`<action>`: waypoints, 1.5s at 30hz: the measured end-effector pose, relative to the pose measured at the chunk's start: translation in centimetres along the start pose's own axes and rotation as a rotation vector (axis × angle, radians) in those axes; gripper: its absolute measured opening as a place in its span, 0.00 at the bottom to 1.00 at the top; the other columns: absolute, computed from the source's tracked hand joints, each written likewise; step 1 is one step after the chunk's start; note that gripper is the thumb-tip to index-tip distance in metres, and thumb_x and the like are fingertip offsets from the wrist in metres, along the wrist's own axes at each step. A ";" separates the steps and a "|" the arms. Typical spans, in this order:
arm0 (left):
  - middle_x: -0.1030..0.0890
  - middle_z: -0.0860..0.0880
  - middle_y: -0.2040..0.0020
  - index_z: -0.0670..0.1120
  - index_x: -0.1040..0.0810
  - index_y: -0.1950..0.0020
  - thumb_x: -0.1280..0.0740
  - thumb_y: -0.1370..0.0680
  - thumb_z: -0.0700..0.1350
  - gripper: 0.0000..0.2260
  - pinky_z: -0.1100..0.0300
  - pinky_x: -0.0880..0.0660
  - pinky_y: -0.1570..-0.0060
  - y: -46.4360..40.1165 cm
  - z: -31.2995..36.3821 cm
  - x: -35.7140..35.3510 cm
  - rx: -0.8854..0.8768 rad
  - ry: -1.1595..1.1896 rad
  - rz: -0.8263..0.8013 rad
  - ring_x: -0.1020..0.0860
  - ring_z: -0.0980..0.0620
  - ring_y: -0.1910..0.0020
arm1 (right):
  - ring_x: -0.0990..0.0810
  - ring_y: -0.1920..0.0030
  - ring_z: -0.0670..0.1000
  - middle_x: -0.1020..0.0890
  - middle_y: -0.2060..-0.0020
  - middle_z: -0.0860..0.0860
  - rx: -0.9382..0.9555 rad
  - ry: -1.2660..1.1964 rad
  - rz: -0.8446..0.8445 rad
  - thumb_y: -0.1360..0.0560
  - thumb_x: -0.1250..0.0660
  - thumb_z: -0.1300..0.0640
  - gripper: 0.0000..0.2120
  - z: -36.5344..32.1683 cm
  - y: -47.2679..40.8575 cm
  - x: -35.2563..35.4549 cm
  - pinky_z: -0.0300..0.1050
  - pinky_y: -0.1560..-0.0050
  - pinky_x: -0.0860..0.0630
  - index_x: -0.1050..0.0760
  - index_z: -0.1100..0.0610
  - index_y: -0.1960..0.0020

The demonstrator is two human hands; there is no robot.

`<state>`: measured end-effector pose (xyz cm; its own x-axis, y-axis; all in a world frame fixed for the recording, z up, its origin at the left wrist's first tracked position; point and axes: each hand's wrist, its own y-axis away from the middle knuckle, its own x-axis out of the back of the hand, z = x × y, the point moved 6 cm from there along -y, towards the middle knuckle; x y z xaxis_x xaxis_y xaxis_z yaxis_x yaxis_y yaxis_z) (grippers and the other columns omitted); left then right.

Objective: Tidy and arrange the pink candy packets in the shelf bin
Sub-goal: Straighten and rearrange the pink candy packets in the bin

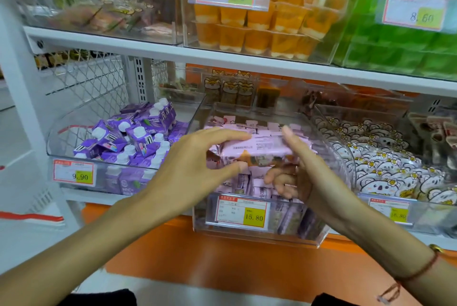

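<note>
A stack of pink candy packets (257,151) is held just above the clear bin (329,157) of more pink packets. The left hand (195,169) pinches its left end between thumb and forefinger; the right hand (300,169) clasps its right end, fingers curled underneath.

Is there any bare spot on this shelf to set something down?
Bare floor shows at the back left of the purple carton bin, beside the mesh panel. The pink packet bin and koala packet bin are crowded.
</note>
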<state>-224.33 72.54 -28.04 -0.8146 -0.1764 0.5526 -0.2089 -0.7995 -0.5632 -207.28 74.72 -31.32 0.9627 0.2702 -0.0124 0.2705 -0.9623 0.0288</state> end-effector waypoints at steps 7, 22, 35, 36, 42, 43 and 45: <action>0.18 0.62 0.49 0.54 0.19 0.45 0.28 0.35 0.53 0.19 0.76 0.28 0.52 -0.4 -1.6 -0.4 0.234 0.349 -0.042 0.22 0.69 0.49 | 0.20 0.58 0.51 0.20 0.51 0.55 0.224 -0.006 0.050 0.28 0.36 0.43 0.23 -1.5 0.0 0.7 0.40 0.61 0.23 0.26 0.56 0.39; 0.26 0.64 0.40 0.60 0.27 0.37 0.38 0.23 0.57 0.14 0.59 0.28 0.49 1.1 -2.1 -2.1 -0.055 -0.511 -0.372 0.28 0.61 0.40 | 0.23 0.59 0.41 0.24 0.61 0.36 0.544 0.299 0.147 0.26 0.35 0.52 0.15 -1.8 0.4 0.6 0.31 0.54 0.27 0.32 0.49 0.41; 0.20 0.63 0.54 0.59 0.25 0.44 0.31 0.26 0.46 0.13 0.59 0.24 0.55 0.6 -2.4 -0.8 0.054 -0.412 -0.285 0.22 0.64 0.56 | 0.18 0.50 0.46 0.21 0.57 0.34 0.495 0.197 -0.017 0.28 0.35 0.50 0.14 -0.4 -0.1 -0.5 0.36 0.52 0.23 0.32 0.49 0.44; 0.20 0.63 0.55 0.59 0.24 0.44 0.31 0.26 0.46 0.12 0.60 0.24 0.55 0.6 -2.5 -0.8 0.058 -0.405 -0.284 0.22 0.64 0.56 | 0.17 0.51 0.46 0.21 0.58 0.35 0.486 0.200 0.000 0.28 0.35 0.51 0.12 -0.4 -0.2 -0.1 0.36 0.52 0.24 0.33 0.49 0.46; 0.25 0.66 0.46 0.63 0.31 0.37 0.29 0.28 0.45 0.24 0.67 0.24 0.55 0.5 -2.3 -0.8 0.025 -0.257 -0.198 0.24 0.68 0.50 | 0.25 0.46 0.44 0.23 0.47 0.42 0.617 0.940 0.072 0.26 0.32 0.46 0.12 -0.3 0.5 -0.3 0.41 0.48 0.28 0.25 0.49 0.45; 0.25 0.65 0.45 0.63 0.31 0.37 0.28 0.28 0.45 0.24 0.66 0.25 0.53 0.5 -2.0 -0.8 0.004 -0.234 -0.186 0.25 0.69 0.49 | 0.28 0.44 0.43 0.25 0.44 0.43 0.641 1.081 0.034 0.25 0.33 0.47 0.13 0.2 0.6 -1.0 0.40 0.46 0.30 0.23 0.50 0.43; 0.26 0.66 0.46 0.62 0.30 0.38 0.28 0.28 0.46 0.22 0.63 0.27 0.50 0.7 -1.8 -1.1 -0.037 -0.230 -0.193 0.28 0.71 0.47 | 0.32 0.42 0.42 0.25 0.42 0.43 0.627 1.172 -0.043 0.23 0.36 0.49 0.14 1.1 0.5 -1.8 0.38 0.44 0.33 0.23 0.52 0.40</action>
<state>-224.51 73.23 -30.16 -0.6152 -0.1520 0.7736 -0.3711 -0.8099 -0.4542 -208.88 73.69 -32.43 0.4733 -0.1367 0.8702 0.5576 -0.7183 -0.4161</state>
